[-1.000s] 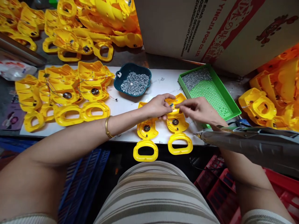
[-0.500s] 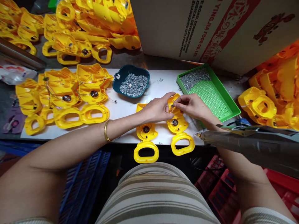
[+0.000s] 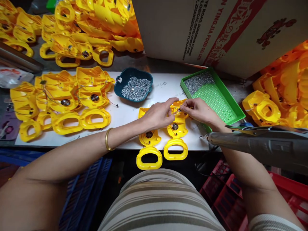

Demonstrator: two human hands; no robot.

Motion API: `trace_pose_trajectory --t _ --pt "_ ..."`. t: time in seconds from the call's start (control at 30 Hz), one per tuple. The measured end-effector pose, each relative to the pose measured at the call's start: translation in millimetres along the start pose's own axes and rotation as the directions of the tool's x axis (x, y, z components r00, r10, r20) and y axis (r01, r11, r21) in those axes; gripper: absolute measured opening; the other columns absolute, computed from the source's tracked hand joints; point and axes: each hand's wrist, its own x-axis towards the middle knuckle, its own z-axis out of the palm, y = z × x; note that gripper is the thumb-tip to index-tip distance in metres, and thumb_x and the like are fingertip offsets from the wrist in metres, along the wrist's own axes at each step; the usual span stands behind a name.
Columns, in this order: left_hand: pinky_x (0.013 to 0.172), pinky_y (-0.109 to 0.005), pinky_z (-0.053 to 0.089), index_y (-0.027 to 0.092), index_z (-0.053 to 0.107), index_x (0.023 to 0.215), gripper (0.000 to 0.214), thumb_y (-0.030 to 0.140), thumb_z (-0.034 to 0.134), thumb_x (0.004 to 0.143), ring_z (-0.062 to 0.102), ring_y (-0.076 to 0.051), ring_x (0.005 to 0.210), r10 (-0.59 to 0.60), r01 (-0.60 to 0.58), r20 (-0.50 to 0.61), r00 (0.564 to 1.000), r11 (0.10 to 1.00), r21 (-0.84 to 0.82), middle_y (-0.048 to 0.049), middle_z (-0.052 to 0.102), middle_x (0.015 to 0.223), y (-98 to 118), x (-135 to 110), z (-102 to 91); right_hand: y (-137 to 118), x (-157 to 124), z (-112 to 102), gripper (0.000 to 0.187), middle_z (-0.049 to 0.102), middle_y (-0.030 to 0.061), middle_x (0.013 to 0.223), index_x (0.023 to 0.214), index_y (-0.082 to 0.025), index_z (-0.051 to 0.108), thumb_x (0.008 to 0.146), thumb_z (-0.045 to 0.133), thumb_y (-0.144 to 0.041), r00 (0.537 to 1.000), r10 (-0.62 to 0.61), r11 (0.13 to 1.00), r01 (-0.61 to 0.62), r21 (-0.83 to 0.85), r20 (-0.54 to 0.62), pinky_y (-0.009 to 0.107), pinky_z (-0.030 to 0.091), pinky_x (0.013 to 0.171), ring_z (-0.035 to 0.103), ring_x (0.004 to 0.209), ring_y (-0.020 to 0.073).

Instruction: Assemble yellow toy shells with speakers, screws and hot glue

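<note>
You're handling a small wired part (image 3: 178,110) inside the yellow shell (image 3: 182,129), apparently positioning it.
Your right hand (image 3: 198,109) is pinching at the part, too small to tell if actually gripped; your left hand (image 3: 159,114) is hovering by the shell's left side, hold unclear. This seems to be calling for fine fingertip control. A second shell (image 3: 154,140) is lying just beside, partly under your left wrist; the teal bowl (image 3: 117,89) and green tray (image 3: 216,102) are sitting beyond; a screwdriver (image 3: 250,142) is overlapping your right forearm.
</note>
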Motion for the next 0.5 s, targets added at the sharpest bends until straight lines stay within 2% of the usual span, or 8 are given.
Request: trace_pose_trajectory --t 0.13,0.2,0.33,0.5 --pt "0.069 -0.03 0.047 0.021 0.053 0.13 0.051 0.038 0.065 0.083 0.065 -0.023 0.092 0.088 -0.067 -0.122 0.989 0.983 0.172 -0.0076 0.066 0.112 0.3 0.1 8.9 0.4 0.0 0.5 0.026 0.053 -0.0011 0.063 0.07 -0.016 0.06 0.085 0.054 -0.036 0.999 0.032 0.999 -0.032 0.035 -0.012 0.026 0.029 0.055 0.041 0.058 0.0098" --pt "0.068 -0.029 0.047 0.021 0.056 0.126 0.044 0.036 0.064 0.085 0.065 -0.023 0.095 0.121 -0.082 -0.164 0.979 0.971 0.225 -0.0082 0.065 0.117 0.8 2.4 14.2 0.1 -0.1 1.1 0.027 0.052 -0.0016 0.061 0.069 -0.016 0.059 0.085 0.054 -0.036 0.999 0.043 0.998 -0.042 0.057 -0.011 0.026 0.028 0.053 0.04 0.057 0.0094" --pt "0.065 -0.027 0.046 0.023 0.063 0.116 0.028 0.029 0.062 0.088 0.068 -0.021 0.087 0.141 -0.094 -0.192 0.971 0.967 0.237 -0.0045 0.073 0.103 -1.2 9.3 21.1 0.1 -1.1 0.8 0.025 0.05 -0.0019 0.06 0.067 -0.016 0.058 0.084 0.055 -0.034 0.998 0.058 0.994 -0.057 0.09 -0.003 0.025 0.027 0.051 0.039 0.056 0.009" --pt "0.062 -0.027 0.046 0.02 0.069 0.108 0.023 0.032 0.062 0.09 0.07 -0.02 0.077 0.205 -0.144 -0.206 0.957 0.95 0.276 -0.0063 0.075 0.089 -8.8 14.3 28.6 0.4 -3.1 -0.9 0.022 0.05 -0.0017 0.061 0.07 -0.015 0.06 0.084 0.054 -0.03 0.998 0.063 0.993 -0.065 0.097 0.023 0.024 0.029 0.052 0.039 0.056 0.0088"
